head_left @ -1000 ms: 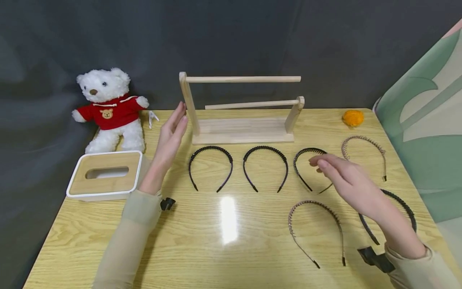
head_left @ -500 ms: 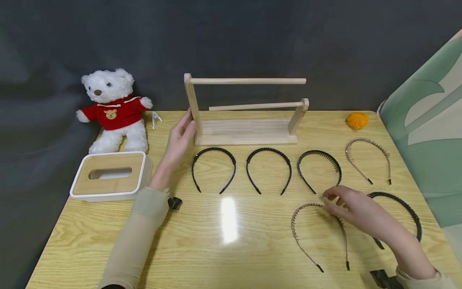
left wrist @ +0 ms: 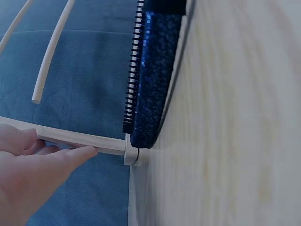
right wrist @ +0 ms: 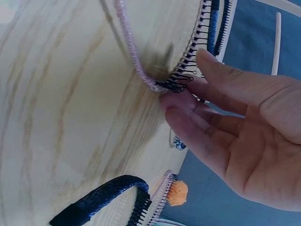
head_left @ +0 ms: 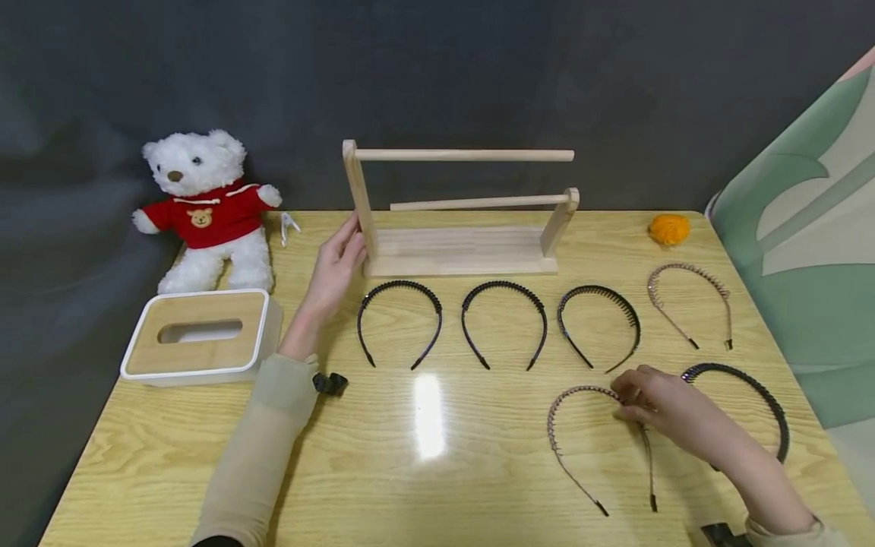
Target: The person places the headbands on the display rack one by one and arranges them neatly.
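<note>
Fingers of right hand (head_left: 658,401) curl at pink toothed headband (head_left: 579,389), pinch unclear; left hand (head_left: 335,267) grips wooden rack (head_left: 458,251) near back edge of desk (head_left: 506,486). Headband likely light, springy: hold crown.

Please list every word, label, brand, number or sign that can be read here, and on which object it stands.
None can be read.
The red sweater on the white teddy bear has only a bear-face patch, a picture without readable letters.
The tissue box, wooden rack and headbands show no legible markings.
</note>
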`<state>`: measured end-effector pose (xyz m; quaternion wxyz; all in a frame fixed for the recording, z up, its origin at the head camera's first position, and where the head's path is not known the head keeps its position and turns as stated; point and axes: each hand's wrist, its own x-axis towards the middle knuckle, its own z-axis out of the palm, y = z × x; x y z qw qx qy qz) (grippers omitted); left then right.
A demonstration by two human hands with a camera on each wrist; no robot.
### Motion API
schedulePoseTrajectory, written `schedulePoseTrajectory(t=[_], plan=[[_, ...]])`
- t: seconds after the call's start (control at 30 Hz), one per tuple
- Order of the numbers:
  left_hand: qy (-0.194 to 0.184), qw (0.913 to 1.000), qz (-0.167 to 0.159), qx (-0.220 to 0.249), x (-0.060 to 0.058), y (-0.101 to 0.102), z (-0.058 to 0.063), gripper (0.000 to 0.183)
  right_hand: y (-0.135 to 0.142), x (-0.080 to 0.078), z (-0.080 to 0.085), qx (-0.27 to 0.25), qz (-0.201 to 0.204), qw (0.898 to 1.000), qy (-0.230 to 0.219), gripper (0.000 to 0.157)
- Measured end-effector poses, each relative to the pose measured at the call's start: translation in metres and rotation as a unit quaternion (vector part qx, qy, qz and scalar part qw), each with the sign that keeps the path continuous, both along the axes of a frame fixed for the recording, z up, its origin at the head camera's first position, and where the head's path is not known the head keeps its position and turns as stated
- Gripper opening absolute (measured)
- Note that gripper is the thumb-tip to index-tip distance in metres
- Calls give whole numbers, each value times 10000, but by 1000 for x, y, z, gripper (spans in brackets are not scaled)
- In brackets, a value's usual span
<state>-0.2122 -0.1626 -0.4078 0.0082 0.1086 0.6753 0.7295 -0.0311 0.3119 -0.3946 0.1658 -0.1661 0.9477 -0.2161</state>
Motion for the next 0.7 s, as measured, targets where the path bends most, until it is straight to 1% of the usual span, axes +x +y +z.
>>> schedulePoseTrajectory(t=[0.1,0.23,0.47,0.57,0.7], plan=[[-86,9999,26,52,0,-1,-2,53,0,0,-3,18,58,9997,219,20],[-107,9999,71,65,0,-1,-5,53,-1,0,-7,59,76,9984,553,20],[-14,10000,64,64,-3,0,-6,53,-4,1,-10,131,-106,9972,728,19],[34,10000,60,27,-5,-1,-5,53,-5,1,-13,148,-54,9956,928,20],[63,9999,101,-21,-6,-2,-6,53,-6,0,-16,149,2,9941,1074,20]])
